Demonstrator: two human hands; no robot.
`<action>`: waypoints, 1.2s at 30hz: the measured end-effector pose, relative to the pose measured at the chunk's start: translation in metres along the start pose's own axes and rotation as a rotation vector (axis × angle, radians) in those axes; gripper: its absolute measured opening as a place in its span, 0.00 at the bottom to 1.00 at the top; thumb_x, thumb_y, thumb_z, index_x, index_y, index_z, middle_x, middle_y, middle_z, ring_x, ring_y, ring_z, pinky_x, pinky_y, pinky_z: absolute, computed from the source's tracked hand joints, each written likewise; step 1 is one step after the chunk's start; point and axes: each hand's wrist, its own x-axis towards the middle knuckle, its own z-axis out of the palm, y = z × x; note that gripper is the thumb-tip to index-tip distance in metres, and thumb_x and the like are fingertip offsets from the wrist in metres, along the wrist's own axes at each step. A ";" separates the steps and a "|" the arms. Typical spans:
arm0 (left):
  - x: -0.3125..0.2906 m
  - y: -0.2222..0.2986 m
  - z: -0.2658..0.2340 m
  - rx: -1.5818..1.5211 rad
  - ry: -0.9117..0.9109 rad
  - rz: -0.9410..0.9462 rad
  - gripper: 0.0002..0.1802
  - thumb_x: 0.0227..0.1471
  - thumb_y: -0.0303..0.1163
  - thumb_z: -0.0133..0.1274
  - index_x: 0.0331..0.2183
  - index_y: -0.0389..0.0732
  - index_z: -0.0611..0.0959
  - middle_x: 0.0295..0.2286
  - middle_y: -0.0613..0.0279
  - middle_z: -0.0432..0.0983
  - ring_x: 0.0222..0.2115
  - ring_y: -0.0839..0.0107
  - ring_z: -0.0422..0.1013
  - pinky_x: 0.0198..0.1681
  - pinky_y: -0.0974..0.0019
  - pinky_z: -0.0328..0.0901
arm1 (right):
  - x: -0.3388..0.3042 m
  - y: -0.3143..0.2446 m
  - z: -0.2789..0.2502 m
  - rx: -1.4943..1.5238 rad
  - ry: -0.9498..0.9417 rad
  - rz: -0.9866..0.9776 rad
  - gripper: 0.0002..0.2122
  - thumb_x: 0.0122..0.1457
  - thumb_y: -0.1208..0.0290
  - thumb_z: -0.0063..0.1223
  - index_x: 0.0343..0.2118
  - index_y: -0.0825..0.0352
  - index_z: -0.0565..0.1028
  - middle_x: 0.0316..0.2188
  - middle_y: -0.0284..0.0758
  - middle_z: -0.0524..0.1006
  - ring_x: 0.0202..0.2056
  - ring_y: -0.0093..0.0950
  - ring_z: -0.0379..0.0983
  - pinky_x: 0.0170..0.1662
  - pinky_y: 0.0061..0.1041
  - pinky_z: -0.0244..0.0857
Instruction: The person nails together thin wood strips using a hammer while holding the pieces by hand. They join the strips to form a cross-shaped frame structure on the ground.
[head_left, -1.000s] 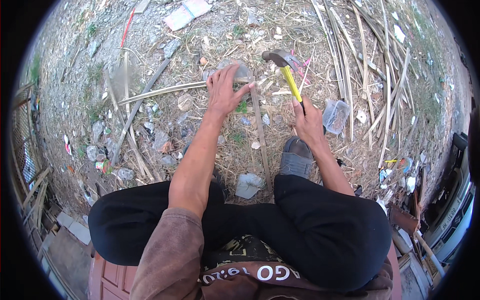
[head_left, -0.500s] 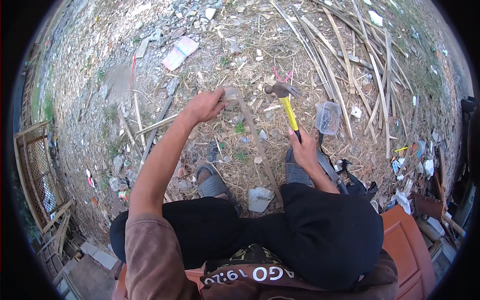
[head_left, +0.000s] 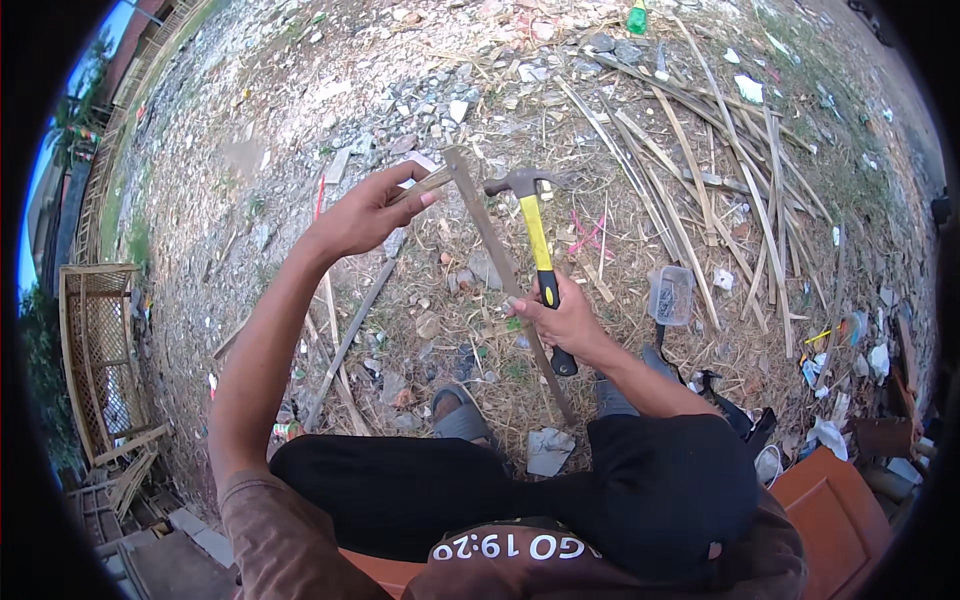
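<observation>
My left hand (head_left: 375, 208) is closed around a short wooden piece (head_left: 432, 182), whose far end meets the top of a long, thin wooden strip (head_left: 488, 235). That strip slants down toward my feet. In my right hand (head_left: 565, 322) is a claw hammer (head_left: 537, 232) with a yellow-and-black handle, held upright, its head just right of the strip's upper end. The thumb of this hand lies against the strip or very close to it; I cannot tell which. Whether a nail is at the joint is too small to see.
A clear plastic box (head_left: 670, 296) with small dark pieces stands to the right. Pink-handled pliers (head_left: 585, 235) lie beyond the hammer. Several loose wooden strips (head_left: 745, 180) are piled at the far right. A lattice frame (head_left: 103, 360) stands at the left. Rubble covers the ground.
My right hand has come left beside the long strip, bringing the hammer closer to it. My left hand has shifted slightly left with the wood. The view has tilted upward.
</observation>
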 end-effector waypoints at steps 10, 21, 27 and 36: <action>-0.063 0.097 -0.074 0.134 0.092 0.079 0.15 0.65 0.41 0.48 0.36 0.38 0.77 0.22 0.74 0.69 0.21 0.85 0.60 0.24 0.73 0.56 | 0.018 -0.061 0.039 0.020 -0.068 -0.165 0.19 0.54 0.69 0.68 0.34 0.62 0.62 0.24 0.30 0.76 0.19 0.13 0.67 0.18 0.16 0.58; -0.121 0.147 -0.093 0.052 0.269 0.266 0.19 0.62 0.42 0.53 0.38 0.33 0.84 0.22 0.73 0.68 0.22 0.83 0.58 0.26 0.73 0.54 | 0.025 -0.121 0.055 -0.094 0.054 -0.466 0.20 0.54 0.71 0.68 0.40 0.67 0.64 0.43 0.39 0.79 0.26 0.15 0.72 0.30 0.15 0.66; -0.138 0.154 -0.056 0.180 0.311 0.324 0.20 0.55 0.33 0.59 0.50 0.42 0.82 0.20 0.62 0.68 0.23 0.73 0.65 0.27 0.63 0.59 | 0.016 -0.120 0.032 0.048 0.251 -0.580 0.17 0.59 0.69 0.63 0.38 0.65 0.63 0.45 0.41 0.78 0.17 0.10 0.64 0.17 0.14 0.58; -0.102 0.107 0.010 0.419 0.575 0.411 0.20 0.47 0.25 0.64 0.46 0.44 0.85 0.27 0.60 0.77 0.26 0.67 0.72 0.31 0.62 0.65 | -0.017 -0.102 0.007 -0.002 0.270 -0.527 0.13 0.62 0.68 0.58 0.36 0.63 0.62 0.27 0.32 0.74 0.16 0.12 0.63 0.16 0.14 0.57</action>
